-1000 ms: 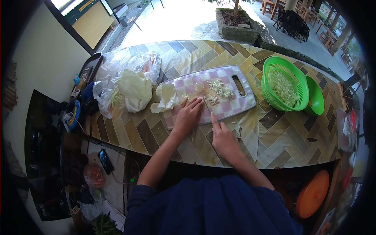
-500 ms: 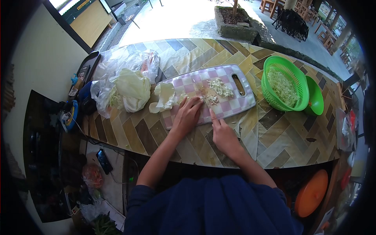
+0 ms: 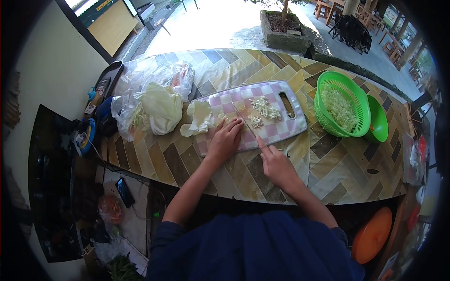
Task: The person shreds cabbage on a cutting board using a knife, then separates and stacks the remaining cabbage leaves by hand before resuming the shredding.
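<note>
A knife (image 3: 241,115) is in my right hand (image 3: 277,165), its fingers closed round the handle at the near edge of the pink-and-white checked cutting board (image 3: 291,124). The blade points up and left across the board. My left hand (image 3: 226,140) presses its bent fingers down on cabbage just left of the blade; most of that piece is hidden. Chopped cabbage (image 3: 265,107) lies in small heaps right of the knife. Loose cabbage leaves (image 3: 199,117) rest over the board's left end.
A partly peeled cabbage (image 3: 161,110) stands by a clear plastic bag (image 3: 123,105) on the left. To the right, a green basket (image 3: 324,122) holds shredded cabbage, with a green bowl (image 3: 380,122) beside it. The table edge (image 3: 220,195) curves near my body.
The knife blade now shows clearly, angled up and left. My right hand has shifted slightly right and toward me. My left hand stays on the cabbage.
</note>
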The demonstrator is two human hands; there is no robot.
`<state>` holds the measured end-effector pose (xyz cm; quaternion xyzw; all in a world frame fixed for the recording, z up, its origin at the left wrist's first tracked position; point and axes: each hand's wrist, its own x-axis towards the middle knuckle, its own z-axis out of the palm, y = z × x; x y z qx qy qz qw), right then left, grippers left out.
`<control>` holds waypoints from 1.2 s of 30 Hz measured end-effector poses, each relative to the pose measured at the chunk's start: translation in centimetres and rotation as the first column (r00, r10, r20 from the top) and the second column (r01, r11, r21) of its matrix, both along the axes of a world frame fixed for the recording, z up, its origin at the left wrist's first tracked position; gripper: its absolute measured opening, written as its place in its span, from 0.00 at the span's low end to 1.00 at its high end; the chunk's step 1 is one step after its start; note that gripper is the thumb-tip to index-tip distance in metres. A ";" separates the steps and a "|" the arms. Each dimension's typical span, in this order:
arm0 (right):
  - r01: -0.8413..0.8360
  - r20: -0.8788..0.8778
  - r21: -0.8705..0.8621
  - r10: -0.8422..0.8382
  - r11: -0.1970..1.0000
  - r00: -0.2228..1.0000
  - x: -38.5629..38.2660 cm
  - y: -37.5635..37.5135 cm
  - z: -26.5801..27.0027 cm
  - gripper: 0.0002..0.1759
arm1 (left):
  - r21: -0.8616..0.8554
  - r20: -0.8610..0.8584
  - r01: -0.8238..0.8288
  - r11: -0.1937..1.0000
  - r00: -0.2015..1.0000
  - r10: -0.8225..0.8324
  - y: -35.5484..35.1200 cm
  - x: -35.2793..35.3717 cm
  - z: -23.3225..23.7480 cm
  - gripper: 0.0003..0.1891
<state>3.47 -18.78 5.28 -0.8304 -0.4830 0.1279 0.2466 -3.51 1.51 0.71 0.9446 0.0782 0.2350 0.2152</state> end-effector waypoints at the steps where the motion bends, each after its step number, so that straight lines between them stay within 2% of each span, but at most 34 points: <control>1: -0.005 0.006 -0.014 0.005 1.000 1.000 -0.1 -0.1 0.2 0.34 | -0.002 -0.004 -0.002 1.000 1.000 0.002 0.0 0.0 0.1 0.14; 11: -0.043 -0.021 -0.016 0.042 0.999 0.999 0.7 0.2 -0.8 0.33 | -0.008 -0.006 0.003 1.000 1.000 -0.003 0.0 0.0 0.6 0.15; 14: -0.047 -0.008 0.024 0.048 0.999 0.999 1.0 1.4 -1.6 0.37 | -0.006 -0.010 -0.001 1.000 1.000 0.001 0.0 0.1 0.4 0.15; 17: -0.021 0.063 -0.003 0.021 1.000 0.998 0.8 2.6 -2.3 0.38 | -0.009 -0.011 -0.001 1.000 1.000 0.001 -0.1 0.0 0.4 0.15; 20: -0.017 0.054 0.036 0.015 0.999 0.998 0.8 2.3 -2.3 0.38 | -0.019 -0.005 -0.012 1.000 1.000 0.012 0.0 0.0 0.3 0.14; 23: 0.055 0.013 -0.031 -0.054 0.998 0.998 0.5 1.0 -1.3 0.36 | -0.058 0.001 -0.024 0.998 1.000 0.025 -0.2 0.0 0.6 0.14; 26: 0.095 -0.102 0.067 -0.088 0.993 0.991 0.9 0.5 -0.8 0.32 | -0.083 0.005 -0.030 0.996 1.000 0.030 -0.2 -0.1 0.7 0.13; 29: 0.066 -0.127 0.105 -0.053 0.992 0.991 1.0 0.7 0.2 0.32 | -0.069 0.010 -0.023 0.997 1.000 0.023 -0.1 0.0 0.5 0.13; 32: -0.009 -0.013 0.049 0.009 0.999 1.000 0.5 0.5 0.4 0.32 | -0.055 0.011 -0.018 0.998 1.000 0.018 0.0 -0.1 0.3 0.13; 36: -0.008 0.019 -0.041 0.009 0.999 1.000 0.1 0.3 0.7 0.32 | -0.055 0.007 -0.019 0.998 1.000 0.019 -0.1 -0.1 0.3 0.14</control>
